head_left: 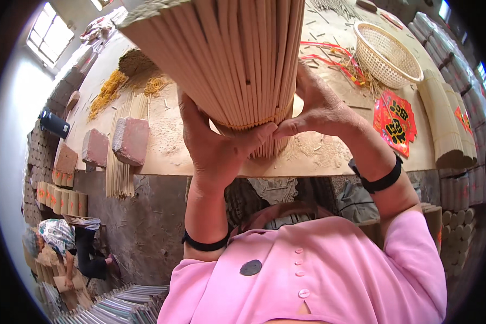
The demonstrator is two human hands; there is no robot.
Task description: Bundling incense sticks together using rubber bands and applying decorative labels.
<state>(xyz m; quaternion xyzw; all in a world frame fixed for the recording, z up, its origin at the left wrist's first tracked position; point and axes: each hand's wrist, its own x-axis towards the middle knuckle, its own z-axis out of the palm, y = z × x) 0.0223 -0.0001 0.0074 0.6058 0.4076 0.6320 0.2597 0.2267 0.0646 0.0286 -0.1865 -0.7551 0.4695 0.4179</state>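
Looking down from the head view, both hands have hold of a fat bundle of tan incense sticks (229, 65), standing up at the near edge of the wooden bench (356, 148), with its top end looming big toward the camera. A thin yellow rubber band (252, 126) runs around it low down. The left hand (213, 141) cups the bundle's left side and the right hand (325, 109) the right side, so the fingers are spread around it with the sticks squeezed between the two hands. The thumbs come together in front, right by the band. Can't really tell what the fingertips behind the bundle are doing, it's blocking them.

Over on the left of the bench there's a heap of loose yellow rubber bands (107, 94), plus two reddish bricks, the nearer one (130, 141) sitting on a row of loose sticks (121, 181) that poke out past the bench edge. A dark cup-like container (54, 124) is off at the far left.

On the right: a cream woven basket (389, 55), some red paper labels (395, 121) with black and gold print, and more bundled sticks (438, 121) lying flat. Down at lower left, a co-worker (59, 237) in a patterned top is bent over.
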